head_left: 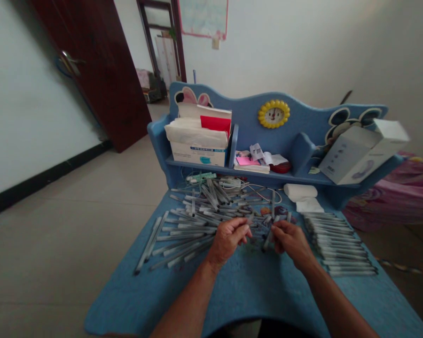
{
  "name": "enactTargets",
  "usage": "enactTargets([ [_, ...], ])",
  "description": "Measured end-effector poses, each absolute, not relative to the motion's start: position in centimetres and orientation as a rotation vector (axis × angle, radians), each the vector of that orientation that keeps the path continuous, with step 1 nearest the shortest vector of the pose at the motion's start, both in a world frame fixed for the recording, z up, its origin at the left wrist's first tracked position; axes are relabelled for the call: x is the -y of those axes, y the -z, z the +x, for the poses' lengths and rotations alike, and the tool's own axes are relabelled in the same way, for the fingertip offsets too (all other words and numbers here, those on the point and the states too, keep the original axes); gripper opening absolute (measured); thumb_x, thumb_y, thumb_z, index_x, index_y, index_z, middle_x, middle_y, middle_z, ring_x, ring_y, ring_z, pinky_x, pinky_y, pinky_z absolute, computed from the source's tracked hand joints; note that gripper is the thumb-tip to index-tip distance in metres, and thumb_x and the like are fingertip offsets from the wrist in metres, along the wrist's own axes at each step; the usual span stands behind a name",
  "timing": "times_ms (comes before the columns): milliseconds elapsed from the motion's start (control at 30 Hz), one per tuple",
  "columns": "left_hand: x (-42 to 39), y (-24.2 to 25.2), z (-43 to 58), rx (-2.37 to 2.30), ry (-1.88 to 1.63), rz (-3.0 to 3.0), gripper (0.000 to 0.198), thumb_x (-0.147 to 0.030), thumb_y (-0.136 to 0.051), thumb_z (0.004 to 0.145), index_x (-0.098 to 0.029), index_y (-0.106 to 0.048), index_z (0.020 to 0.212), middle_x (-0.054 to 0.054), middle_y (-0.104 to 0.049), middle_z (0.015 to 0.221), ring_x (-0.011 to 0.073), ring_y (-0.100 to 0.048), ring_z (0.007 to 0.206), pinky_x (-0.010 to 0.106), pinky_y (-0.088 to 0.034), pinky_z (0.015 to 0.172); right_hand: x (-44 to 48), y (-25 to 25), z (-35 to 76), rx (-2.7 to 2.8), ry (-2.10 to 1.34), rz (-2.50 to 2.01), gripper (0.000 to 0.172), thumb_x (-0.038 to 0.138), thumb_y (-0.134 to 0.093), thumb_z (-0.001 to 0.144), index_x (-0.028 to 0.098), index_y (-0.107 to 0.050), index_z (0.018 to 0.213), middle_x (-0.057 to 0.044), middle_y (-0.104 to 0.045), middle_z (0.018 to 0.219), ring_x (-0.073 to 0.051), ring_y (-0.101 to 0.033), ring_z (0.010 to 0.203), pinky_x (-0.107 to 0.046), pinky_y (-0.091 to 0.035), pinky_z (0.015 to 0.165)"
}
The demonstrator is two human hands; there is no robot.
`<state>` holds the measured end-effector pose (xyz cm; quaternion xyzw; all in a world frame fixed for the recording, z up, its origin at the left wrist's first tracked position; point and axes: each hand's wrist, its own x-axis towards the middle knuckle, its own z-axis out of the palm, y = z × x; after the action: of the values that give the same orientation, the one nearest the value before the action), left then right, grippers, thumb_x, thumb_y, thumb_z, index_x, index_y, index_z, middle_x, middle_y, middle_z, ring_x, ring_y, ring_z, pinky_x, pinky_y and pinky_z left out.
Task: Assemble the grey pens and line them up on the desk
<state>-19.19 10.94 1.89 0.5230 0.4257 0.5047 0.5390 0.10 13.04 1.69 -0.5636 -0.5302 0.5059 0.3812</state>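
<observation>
My left hand [230, 238] is raised over the middle of the blue desk [246, 291], its thumb and forefinger pinched on a small pale piece too blurred to name. Facing it, my right hand [292, 241] has its fingers closed around a slim pen [267, 241], which slants down with a dark tip at its lower end. Left of and behind the hands spreads a loose heap of grey translucent pens [193, 230], some crossing one another. To the right, more pens [345, 249] lie side by side in a neat row.
Behind the pens stand a tissue roll [300, 191] and tangled white cable [273, 190]. The desk's raised shelf [285, 177] holds a mask box [197, 152], papers [252, 164], and a tilted white box [359, 152]. A yellow clock [274, 114] is on the backboard.
</observation>
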Motion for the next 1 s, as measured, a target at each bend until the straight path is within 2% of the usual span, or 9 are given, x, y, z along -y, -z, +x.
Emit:
enactTargets([
  [300, -10.9, -2.2, -18.9, -0.976, -1.183, 1.105, 0.02, -0.03, -0.058, 0.076, -0.013, -0.065, 0.084, 0.003, -0.063, 0.065, 0.0083, -0.049, 0.047, 0.019, -0.036, 0.047, -13.5, -2.3, -0.3, 1.394, -1.273, -1.47, 0.021, 0.037, -0.059, 0.069, 0.018, -0.053, 0.064, 0.004, -0.057, 0.043, -0.009, -0.046, 0.028, -0.018, -0.031, 0.029],
  [500, -10.8, -2.1, -19.0, -0.908, -1.095, 1.059, 0.02, -0.031, -0.06, 0.075, -0.013, -0.065, 0.083, 0.002, -0.063, 0.064, 0.0077, -0.049, 0.046, 0.019, -0.035, 0.045, -13.0, -3.7, -0.9, 1.247, -1.316, -1.273, 0.029, 0.044, -0.06, 0.072, 0.017, -0.052, 0.064, 0.003, -0.059, 0.046, -0.007, -0.048, 0.031, -0.017, -0.034, 0.032],
  [700, -10.6, -2.2, -18.8, -0.852, -1.012, 1.018, 0.021, -0.031, -0.061, 0.075, -0.012, -0.064, 0.083, 0.002, -0.064, 0.064, 0.0076, -0.05, 0.045, 0.019, -0.033, 0.043, -13.1, -4.4, -1.3, 1.195, -1.379, -1.237, 0.03, 0.044, -0.065, 0.068, 0.017, -0.053, 0.067, 0.001, -0.062, 0.051, -0.008, -0.05, 0.032, -0.016, -0.034, 0.031],
  [867, -10.6, -2.4, -18.6, -0.88, -1.004, 0.989, 0.021, -0.031, -0.063, 0.073, -0.012, -0.063, 0.079, 0.002, -0.063, 0.062, 0.0074, -0.05, 0.045, 0.018, -0.036, 0.043, -12.8, -3.6, -1.2, 1.222, -1.39, -1.288, 0.031, 0.044, -0.064, 0.068, 0.016, -0.053, 0.062, 0.002, -0.058, 0.045, -0.007, -0.048, 0.032, -0.016, -0.034, 0.032],
  [1000, -10.6, -2.1, -18.4, -0.885, -1.003, 0.984, 0.02, -0.029, -0.062, 0.073, -0.011, -0.063, 0.081, 0.003, -0.063, 0.064, 0.0078, -0.051, 0.046, 0.018, -0.036, 0.043, -12.5, -2.8, -1.7, 1.315, -1.367, -1.375, 0.03, 0.044, -0.065, 0.067, 0.017, -0.054, 0.059, 0.005, -0.054, 0.041, -0.007, -0.042, 0.028, -0.017, -0.029, 0.029],
])
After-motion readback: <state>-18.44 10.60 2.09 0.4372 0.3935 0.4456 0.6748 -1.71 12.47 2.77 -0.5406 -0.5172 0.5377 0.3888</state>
